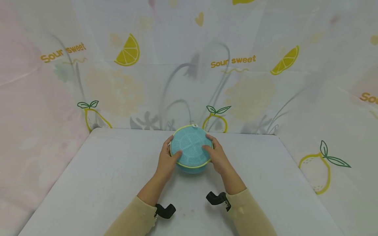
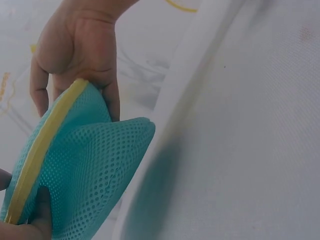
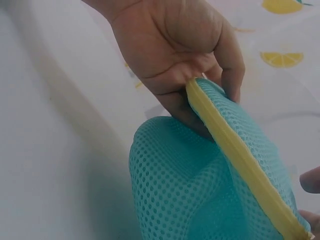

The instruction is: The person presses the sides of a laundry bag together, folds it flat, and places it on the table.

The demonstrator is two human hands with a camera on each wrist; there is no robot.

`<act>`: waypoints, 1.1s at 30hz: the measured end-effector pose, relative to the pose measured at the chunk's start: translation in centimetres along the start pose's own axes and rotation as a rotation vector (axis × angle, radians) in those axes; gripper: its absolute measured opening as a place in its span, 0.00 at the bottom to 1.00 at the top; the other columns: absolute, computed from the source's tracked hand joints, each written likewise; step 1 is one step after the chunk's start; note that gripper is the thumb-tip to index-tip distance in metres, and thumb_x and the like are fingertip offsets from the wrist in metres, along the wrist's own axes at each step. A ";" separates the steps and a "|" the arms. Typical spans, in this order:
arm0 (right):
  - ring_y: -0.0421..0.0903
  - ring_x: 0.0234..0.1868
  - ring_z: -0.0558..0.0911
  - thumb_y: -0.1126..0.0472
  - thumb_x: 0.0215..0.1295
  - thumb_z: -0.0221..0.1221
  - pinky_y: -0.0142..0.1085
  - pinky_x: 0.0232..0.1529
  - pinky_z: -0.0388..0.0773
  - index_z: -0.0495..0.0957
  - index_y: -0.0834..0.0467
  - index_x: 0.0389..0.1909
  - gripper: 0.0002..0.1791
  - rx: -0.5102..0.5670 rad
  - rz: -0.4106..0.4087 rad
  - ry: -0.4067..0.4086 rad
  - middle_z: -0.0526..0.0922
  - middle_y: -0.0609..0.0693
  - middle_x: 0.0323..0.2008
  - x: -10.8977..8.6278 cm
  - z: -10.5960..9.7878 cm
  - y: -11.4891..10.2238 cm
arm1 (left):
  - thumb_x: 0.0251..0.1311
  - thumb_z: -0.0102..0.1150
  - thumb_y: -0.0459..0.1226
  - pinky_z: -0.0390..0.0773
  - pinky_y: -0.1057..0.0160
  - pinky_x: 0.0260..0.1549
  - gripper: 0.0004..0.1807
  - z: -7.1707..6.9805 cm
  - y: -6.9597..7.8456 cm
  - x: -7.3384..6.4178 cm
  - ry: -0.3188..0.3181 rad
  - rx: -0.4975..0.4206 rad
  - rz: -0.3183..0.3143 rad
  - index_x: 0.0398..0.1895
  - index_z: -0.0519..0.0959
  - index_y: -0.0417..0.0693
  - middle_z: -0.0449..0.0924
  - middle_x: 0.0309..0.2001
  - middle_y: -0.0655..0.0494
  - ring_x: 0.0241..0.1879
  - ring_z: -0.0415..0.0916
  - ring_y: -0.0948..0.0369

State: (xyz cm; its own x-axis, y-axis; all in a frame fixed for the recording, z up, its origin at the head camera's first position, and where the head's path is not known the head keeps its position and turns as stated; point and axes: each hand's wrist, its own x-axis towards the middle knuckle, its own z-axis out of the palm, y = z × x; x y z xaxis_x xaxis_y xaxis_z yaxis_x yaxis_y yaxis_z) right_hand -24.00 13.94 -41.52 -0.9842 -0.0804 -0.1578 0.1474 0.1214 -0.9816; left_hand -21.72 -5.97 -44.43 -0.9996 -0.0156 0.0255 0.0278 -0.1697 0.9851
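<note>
The turquoise mesh bag (image 1: 191,146) is held over the white table (image 1: 118,170), around the centre of the head view. On its rim, the left hand (image 1: 166,160) grips near 9 o'clock, the right hand (image 1: 219,156) near 3. Soft walls already dent in the wrist views; uneven squeezing could fold the yellow trim (image 3: 240,160), and a loosened thumb could drop one side. The white piece (image 1: 194,125) at 12 o'clock, perhaps a zip pull, could snag.

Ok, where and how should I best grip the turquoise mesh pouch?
Probably pinch the pouch by its yellow rim, from left and right together: the rim shows a round outline, while the mesh body below buckles and folds.
</note>
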 end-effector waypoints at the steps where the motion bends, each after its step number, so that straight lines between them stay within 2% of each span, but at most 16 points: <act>1: 0.59 0.77 0.52 0.60 0.73 0.53 0.59 0.69 0.60 0.56 0.48 0.77 0.34 0.006 0.003 -0.002 0.46 0.54 0.79 0.0 0.0 0.0 | 0.69 0.55 0.26 0.68 0.52 0.66 0.41 0.0 0.0 0.0 -0.002 -0.006 -0.001 0.79 0.49 0.53 0.62 0.72 0.43 0.68 0.67 0.50; 10: 0.60 0.77 0.51 0.66 0.73 0.55 0.58 0.70 0.59 0.56 0.48 0.77 0.35 0.057 -0.002 -0.004 0.44 0.56 0.80 0.3 0.0 0.1 | 0.68 0.54 0.25 0.67 0.50 0.67 0.41 -0.2 -0.4 0.4 -0.024 -0.019 -0.013 0.79 0.48 0.54 0.63 0.69 0.40 0.67 0.68 0.48; 19: 0.60 0.75 0.59 0.68 0.72 0.56 0.57 0.68 0.64 0.56 0.48 0.77 0.36 0.090 -0.018 -0.006 0.49 0.57 0.79 0.2 0.0 0.1 | 0.67 0.55 0.25 0.63 0.48 0.69 0.43 -0.2 -0.3 0.5 -0.039 0.005 -0.037 0.79 0.46 0.53 0.62 0.69 0.38 0.68 0.66 0.45; 33: 0.58 0.75 0.59 0.69 0.72 0.56 0.54 0.69 0.64 0.55 0.49 0.77 0.36 0.115 -0.039 -0.024 0.50 0.57 0.78 0.2 0.0 0.2 | 0.66 0.57 0.25 0.65 0.48 0.67 0.43 -0.2 -0.3 0.4 -0.015 -0.024 -0.030 0.79 0.48 0.55 0.61 0.71 0.40 0.68 0.66 0.46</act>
State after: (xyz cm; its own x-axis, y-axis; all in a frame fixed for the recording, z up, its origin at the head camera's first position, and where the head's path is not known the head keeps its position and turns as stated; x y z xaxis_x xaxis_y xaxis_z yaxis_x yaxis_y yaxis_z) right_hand -24.21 13.95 -41.75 -0.9869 -0.1071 -0.1206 0.1210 0.0032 -0.9927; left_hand -22.13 -6.12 -44.71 -1.0000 0.0049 -0.0012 -0.0021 -0.1938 0.9810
